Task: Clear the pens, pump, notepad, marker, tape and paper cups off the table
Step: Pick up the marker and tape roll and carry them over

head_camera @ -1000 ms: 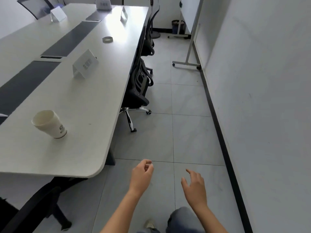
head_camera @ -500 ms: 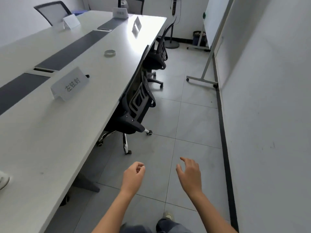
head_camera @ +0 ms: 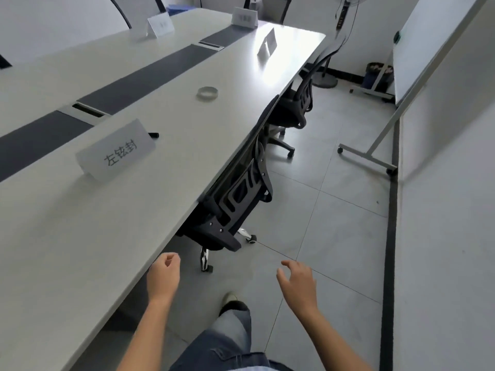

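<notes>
A clear roll of tape lies flat on the long white table, far ahead near the right edge. The black tip of a marker pokes out from behind a white name card; the rest of the marker is hidden. My left hand hangs beside the table's near edge with its fingers curled in, holding nothing. My right hand is over the floor with fingers loosely apart and empty. Both hands are far short of the tape and marker.
Two black office chairs are pushed under the table's right side. Several more name cards stand further along. A wheeled whiteboard stand and the wall narrow the tiled aisle on the right. A fan base stands at the back.
I have walked forward along the table; the paper cup has dropped out of view behind me. The name card, marker tip and tape are closer. Both hands stay empty and low.
</notes>
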Available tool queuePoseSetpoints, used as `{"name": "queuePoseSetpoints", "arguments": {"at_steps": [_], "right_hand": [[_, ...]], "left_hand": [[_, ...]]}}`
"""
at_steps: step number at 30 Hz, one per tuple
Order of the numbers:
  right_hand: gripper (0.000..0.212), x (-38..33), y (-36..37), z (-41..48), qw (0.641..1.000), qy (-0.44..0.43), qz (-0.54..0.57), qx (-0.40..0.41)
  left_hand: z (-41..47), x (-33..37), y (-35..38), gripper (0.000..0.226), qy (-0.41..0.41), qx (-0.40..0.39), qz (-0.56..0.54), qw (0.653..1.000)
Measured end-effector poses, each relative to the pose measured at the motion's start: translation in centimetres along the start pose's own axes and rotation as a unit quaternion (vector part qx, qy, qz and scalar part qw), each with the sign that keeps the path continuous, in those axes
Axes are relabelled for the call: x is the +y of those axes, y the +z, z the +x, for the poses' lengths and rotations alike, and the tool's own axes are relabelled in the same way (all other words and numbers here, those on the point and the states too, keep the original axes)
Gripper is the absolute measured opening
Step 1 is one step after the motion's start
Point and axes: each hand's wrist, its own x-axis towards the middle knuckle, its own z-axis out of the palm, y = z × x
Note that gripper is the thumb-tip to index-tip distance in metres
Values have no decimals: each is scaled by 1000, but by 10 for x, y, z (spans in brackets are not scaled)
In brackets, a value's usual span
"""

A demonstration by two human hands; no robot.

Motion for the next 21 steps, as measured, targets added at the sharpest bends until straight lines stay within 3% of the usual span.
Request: {"name": "queuePoseSetpoints", "arguments": {"at_steps": [6,14,17,21], "right_hand": [[31,-43,-38,118,993,29,65,99],[29,-90,-103,259,968,-23,132,214],[29,-114,-133,323,958,-65,147,237],[29,-164,-155,420,958,-118,168,198]], "left_hand": [[111,99,21,23,46,63,-52,996],[196,171,48,26,79,95,-26,992],[241,192,64,27,82,106,23,991],[304,215,84,37,51,110,137,983]]}}
